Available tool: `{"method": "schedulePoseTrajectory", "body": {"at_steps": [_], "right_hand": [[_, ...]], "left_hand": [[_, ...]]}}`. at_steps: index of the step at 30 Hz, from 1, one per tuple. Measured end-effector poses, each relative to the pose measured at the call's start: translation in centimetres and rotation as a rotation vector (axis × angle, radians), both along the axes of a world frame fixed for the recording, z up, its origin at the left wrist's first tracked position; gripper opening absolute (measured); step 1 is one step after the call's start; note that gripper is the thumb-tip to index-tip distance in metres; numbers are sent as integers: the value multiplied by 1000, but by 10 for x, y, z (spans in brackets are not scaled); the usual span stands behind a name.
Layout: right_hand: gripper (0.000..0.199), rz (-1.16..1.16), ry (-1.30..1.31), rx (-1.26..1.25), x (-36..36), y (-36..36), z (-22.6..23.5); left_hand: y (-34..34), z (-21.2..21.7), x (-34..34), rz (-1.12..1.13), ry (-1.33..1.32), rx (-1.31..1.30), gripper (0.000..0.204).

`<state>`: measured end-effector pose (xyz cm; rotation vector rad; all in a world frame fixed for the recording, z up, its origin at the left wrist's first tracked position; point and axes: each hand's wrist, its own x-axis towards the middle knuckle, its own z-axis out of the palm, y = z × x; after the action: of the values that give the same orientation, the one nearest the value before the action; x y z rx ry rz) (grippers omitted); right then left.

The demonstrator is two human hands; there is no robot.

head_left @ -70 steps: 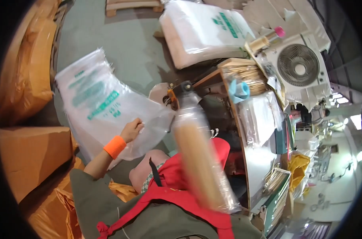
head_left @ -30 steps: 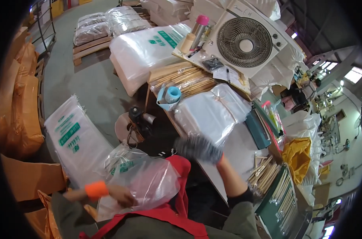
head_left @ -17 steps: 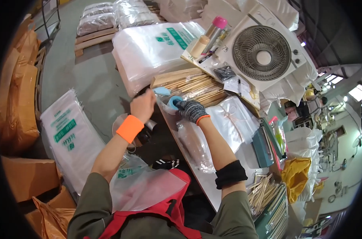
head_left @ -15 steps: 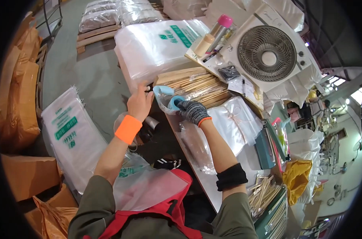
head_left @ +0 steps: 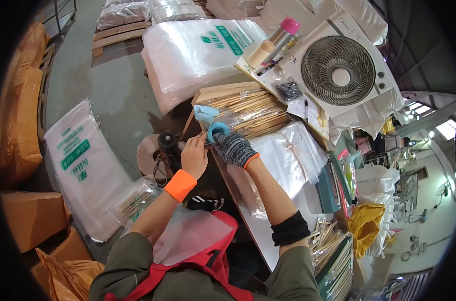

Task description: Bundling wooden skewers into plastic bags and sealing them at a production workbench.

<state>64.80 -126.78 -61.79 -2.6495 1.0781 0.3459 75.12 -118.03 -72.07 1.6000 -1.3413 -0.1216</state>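
My right hand [head_left: 236, 149], in a grey knitted glove with an orange cuff, grips a light blue ring-shaped roll [head_left: 218, 129] at the table's near left edge. Against the left side of that roll are the fingertips of my bare left hand [head_left: 194, 154], pinched together; what lies between them is hidden. An orange band circles my left wrist. Just beyond the roll, a light blue curled piece [head_left: 206, 113] rests by a bundle of thin wooden sticks [head_left: 253, 111] in clear plastic. Below my right hand lie clear plastic bags [head_left: 293, 155], one stack tied with string.
A white box fan [head_left: 338, 75] stands at the far right beside a pink-capped bottle [head_left: 283, 32]. A thick stack of printed plastic bags [head_left: 188, 57] lies beyond my hands. More bags [head_left: 87, 165] are at the left. Loose sticks [head_left: 328, 241] fill the near right corner.
My left hand has come down and right to meet the blue roll. The roll and my gloved hand have shifted slightly left. A packet of sticks now shows beside my left forearm.
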Motion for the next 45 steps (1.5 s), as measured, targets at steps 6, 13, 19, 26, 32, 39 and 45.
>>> {"method": "schedulePoseTrajectory", "body": {"at_steps": [6, 13, 19, 26, 32, 39, 45], "right_hand": [[29, 34, 127, -196, -2, -10, -12], [33, -60, -48, -273, -37, -18, -18], [35, -76, -59, -269, -27, -9, -25], [38, -112, -28, -271, -21, -4, -17], [40, -101, -46, -251, -31, -14, -22], [38, -82, 28, -283, -22, -3, -25], [32, -43, -80, -328, -21, 1, -24]], "left_hand": [[9, -15, 71, -172, 469, 204, 17], [124, -94, 187, 381, -51, 164, 18], [291, -260, 122, -279, -306, 1275, 26], [313, -190, 80, -766, -115, 1164, 41], [315, -69, 65, -613, 219, 926, 49], [127, 46, 70, -458, -112, 170, 33], [-11, 46, 37, -285, -273, 63, 19]]}}
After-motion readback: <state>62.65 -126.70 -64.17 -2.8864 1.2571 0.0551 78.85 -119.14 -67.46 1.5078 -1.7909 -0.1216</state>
